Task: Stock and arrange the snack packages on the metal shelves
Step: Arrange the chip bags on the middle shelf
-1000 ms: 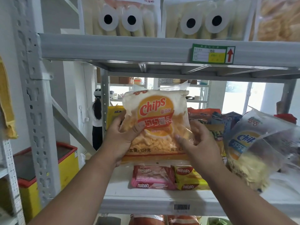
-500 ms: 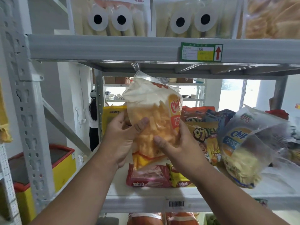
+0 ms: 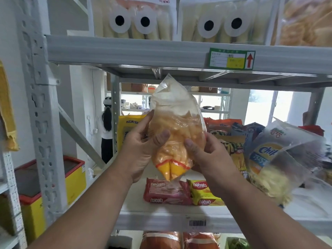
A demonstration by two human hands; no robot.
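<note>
A clear bag of orange chips (image 3: 177,123) stands upright in the air above the middle metal shelf (image 3: 161,219), its side seam turned toward me. My left hand (image 3: 142,150) grips its left side with the thumb across the front. My right hand (image 3: 206,155) grips its right side, thumb pressed on the lower front. Beneath the bag lie a red Nabati wafer pack (image 3: 167,192) and a yellow Nabati pack (image 3: 204,194). A second Chips bag with a blue label (image 3: 276,159) leans at the right of the shelf.
The upper shelf beam (image 3: 125,51) hangs close above the bag, with googly-eyed packs (image 3: 133,18) on it. Several colourful snack bags (image 3: 231,133) crowd the shelf's back right. A perforated upright (image 3: 41,105) stands at the left. A person (image 3: 106,130) stands beyond the rack.
Both hands have turned the chips bag from label-forward to edge-on, so its clear side now faces me. The bag also sits a little higher over the shelf.
</note>
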